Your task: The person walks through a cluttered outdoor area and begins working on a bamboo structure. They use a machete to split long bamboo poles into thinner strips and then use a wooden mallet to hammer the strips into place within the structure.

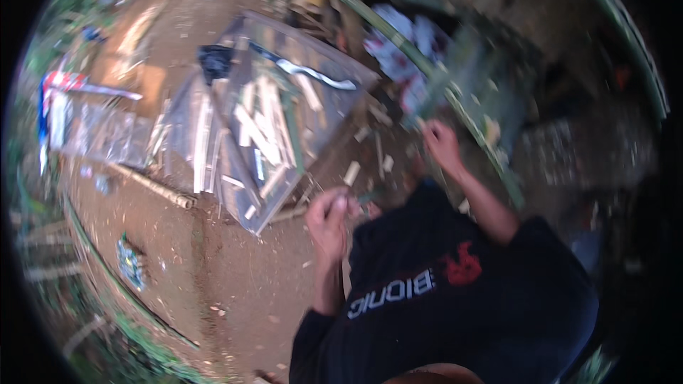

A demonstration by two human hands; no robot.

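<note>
The picture is motion-blurred. My left hand [329,222] is closed around the near end of a thin green bamboo piece [368,198], just in front of my dark shirt. My right hand [441,144] is raised farther out and grips a flat green bamboo slat [445,82] that points up and away. A long green bamboo pole [398,43] runs diagonally behind both hands. To the left lies a clear plastic sheet [192,110] carrying several pale split bamboo sticks [260,128], with a curved knife [316,75] on its far part.
Bare brown earth [235,277] strewn with chips lies below the sheet. A thin bamboo stick [153,186] lies at the sheet's left edge, a black object [213,62] at its top corner. White and red wrappers [67,89] lie far left. Grass borders the lower left.
</note>
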